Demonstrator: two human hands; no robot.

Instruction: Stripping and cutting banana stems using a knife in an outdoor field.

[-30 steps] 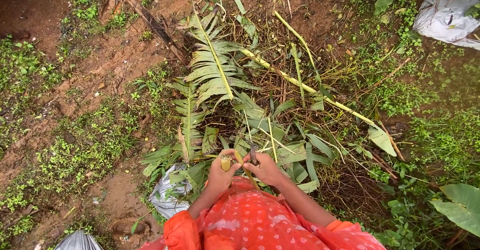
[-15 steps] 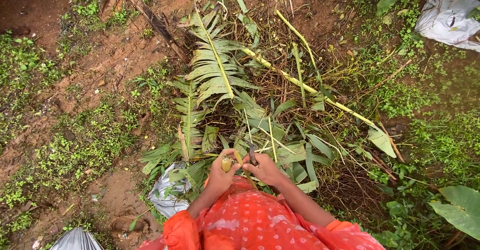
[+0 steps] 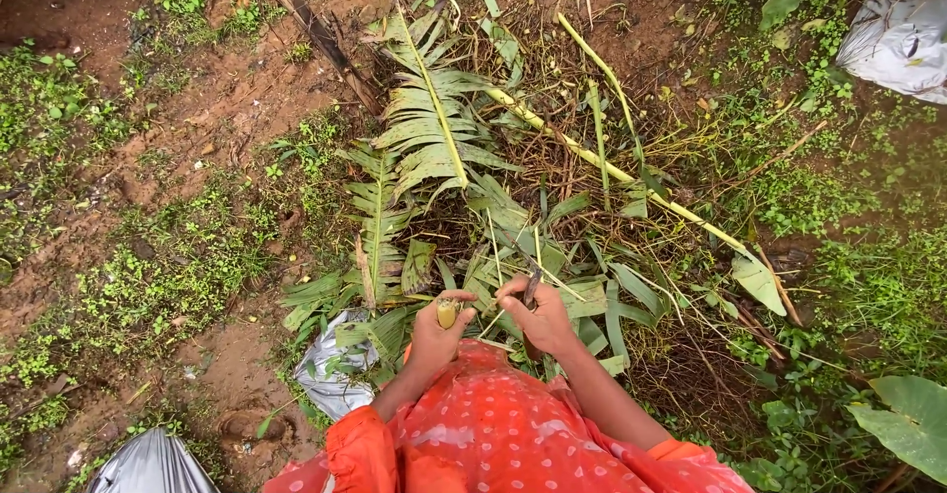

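Hands unmoved, one nut, one knife

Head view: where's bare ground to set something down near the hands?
Bare soil lies left of the left hand, between the low weeds and the grey plastic sheet. Ahead of both hands, cut palm fronds and stalks crowd the ground.

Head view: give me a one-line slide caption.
Left hand grips a yellow-green stalk piece, right hand a dark blade, over cut palm fronds.
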